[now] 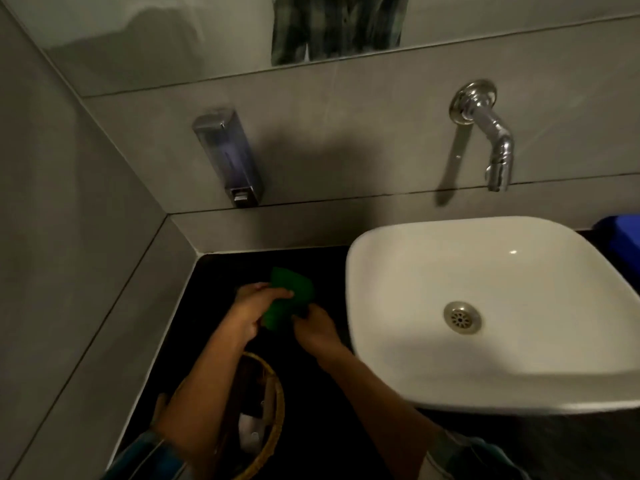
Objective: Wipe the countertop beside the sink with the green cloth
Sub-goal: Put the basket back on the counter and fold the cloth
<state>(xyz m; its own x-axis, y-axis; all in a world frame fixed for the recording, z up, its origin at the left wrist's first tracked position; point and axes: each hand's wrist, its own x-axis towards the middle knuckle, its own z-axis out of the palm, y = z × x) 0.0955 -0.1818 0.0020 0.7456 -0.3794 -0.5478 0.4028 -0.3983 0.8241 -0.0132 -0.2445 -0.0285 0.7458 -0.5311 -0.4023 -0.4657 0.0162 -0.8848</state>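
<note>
A green cloth point(290, 296) is held over the black countertop point(225, 271) to the left of the white sink point(491, 306). My left hand point(251, 310) grips the cloth's left side, thumb across its top. My right hand point(313, 325) pinches its lower right edge. Both hands hold the cloth between them; I cannot tell whether it touches the counter.
A woven basket point(266, 417) with small items stands on the counter under my left forearm. A soap dispenser point(228, 157) hangs on the grey tiled wall, a chrome tap point(488, 133) juts over the sink, and a blue object point(620, 233) lies at the right edge.
</note>
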